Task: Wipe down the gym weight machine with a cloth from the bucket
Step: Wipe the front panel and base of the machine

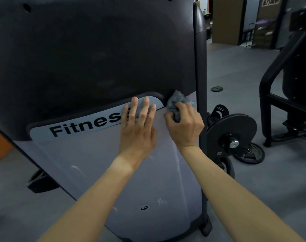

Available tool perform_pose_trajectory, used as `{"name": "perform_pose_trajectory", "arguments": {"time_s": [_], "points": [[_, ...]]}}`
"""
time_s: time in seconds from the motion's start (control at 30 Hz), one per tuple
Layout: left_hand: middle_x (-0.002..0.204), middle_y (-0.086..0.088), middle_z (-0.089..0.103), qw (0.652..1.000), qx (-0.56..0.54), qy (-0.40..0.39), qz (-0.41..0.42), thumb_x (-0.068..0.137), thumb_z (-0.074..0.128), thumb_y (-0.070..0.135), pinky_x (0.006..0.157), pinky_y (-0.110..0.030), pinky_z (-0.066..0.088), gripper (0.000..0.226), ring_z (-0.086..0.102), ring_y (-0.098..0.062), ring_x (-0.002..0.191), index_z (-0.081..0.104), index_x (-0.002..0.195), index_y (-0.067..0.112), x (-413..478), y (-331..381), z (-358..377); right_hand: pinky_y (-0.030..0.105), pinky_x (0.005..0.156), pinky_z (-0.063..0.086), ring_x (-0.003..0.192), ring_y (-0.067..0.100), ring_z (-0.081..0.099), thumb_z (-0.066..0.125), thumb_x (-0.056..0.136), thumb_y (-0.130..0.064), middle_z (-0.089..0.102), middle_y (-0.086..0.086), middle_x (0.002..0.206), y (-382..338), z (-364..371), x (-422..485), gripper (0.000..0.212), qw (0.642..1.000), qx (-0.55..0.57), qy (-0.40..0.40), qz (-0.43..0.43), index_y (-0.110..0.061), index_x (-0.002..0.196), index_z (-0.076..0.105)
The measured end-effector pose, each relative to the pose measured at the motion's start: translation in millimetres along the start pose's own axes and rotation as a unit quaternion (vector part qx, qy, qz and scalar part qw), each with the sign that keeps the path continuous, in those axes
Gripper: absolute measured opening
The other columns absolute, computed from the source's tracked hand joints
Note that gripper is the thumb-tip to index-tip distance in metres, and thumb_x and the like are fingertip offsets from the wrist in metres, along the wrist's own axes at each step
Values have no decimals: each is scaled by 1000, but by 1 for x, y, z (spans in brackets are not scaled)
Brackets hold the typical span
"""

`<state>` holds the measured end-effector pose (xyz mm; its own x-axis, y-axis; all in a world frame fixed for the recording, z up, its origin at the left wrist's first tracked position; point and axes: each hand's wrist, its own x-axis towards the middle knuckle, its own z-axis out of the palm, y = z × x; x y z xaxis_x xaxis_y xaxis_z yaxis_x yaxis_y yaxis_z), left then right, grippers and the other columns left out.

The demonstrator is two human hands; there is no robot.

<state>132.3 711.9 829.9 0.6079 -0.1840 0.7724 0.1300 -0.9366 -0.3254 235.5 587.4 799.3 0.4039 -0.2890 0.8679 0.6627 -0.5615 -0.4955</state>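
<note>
The weight machine (99,172) fills the left and middle of the view, its smooth grey shroud looking hard, rigid and rather slick under a damp wipe, with pale smears low on it. The left hand (138,130) lies flat on that shroud over the end of the "Fitness" label (78,127), fingers straight and slightly spread, pressing rather than holding anything. Just to its right, the right hand (185,126) has its fingers curled tight round the cloth (176,102), a soft, light grey wad bunched up and pushed into the seam under the dark upper cover (89,49), close beside the black upright post (200,67). Such a limp rag is probably best kept balled in the palm. A weight plate (231,135) hangs further right; no bucket shows.
</note>
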Motion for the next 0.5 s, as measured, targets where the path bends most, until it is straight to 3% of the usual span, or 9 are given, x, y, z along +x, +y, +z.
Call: {"name": "perform_pose_trajectory", "arguments": {"time_s": [0.07, 0.13, 0.27, 0.37, 0.43, 0.5], "points": [[168, -10, 21, 1000, -9, -3, 7, 96, 57, 15, 129, -53, 3, 64, 7, -40, 157, 39, 157, 8, -1, -4, -4, 40, 61, 52, 74, 22, 63, 69, 82, -15, 67, 2, 90, -3, -2, -1, 18, 991, 65, 3, 117, -9, 98, 72], [168, -8, 20, 1000, -13, -8, 9, 95, 58, 13, 129, -52, 3, 65, 7, -38, 157, 38, 157, 9, -1, -6, -6, 40, 67, 53, 81, 20, 63, 68, 86, -20, 65, 2, 97, -19, -4, 5, 22, 979, 129, -27, 157, -9, 105, 72], [163, -10, 34, 1000, -10, 0, -9, 92, 60, 9, 128, -52, 13, 66, 17, -37, 157, 37, 154, 6, 1, -1, -11, 35, 81, 55, 96, 19, 64, 67, 89, -26, 65, 0, 108, -56, -15, 29, 30, 970, 206, -118, 55, -9, 113, 72], [158, -12, 43, 999, -18, 1, -28, 92, 60, 9, 128, -53, 17, 64, 22, -36, 156, 40, 152, 3, 4, 3, -16, 34, 84, 55, 102, 18, 64, 67, 89, -24, 66, -2, 114, -57, -22, 42, 29, 967, 197, -161, -23, -11, 115, 74], [158, -12, 44, 999, -33, -8, -32, 91, 57, 7, 127, -53, 17, 56, 23, -36, 156, 48, 146, 4, 4, 6, -19, 35, 81, 56, 102, 17, 65, 67, 90, -21, 67, -2, 114, -44, -24, 39, 28, 973, 169, -152, -46, -12, 115, 76], [159, -12, 43, 998, -40, -17, -35, 89, 57, 7, 127, -54, 17, 46, 23, -37, 155, 57, 135, 4, 5, 8, -21, 37, 77, 56, 98, 17, 66, 67, 92, -20, 67, -1, 111, -30, -26, 30, 26, 981, 151, -122, -13, -12, 115, 77]]}}
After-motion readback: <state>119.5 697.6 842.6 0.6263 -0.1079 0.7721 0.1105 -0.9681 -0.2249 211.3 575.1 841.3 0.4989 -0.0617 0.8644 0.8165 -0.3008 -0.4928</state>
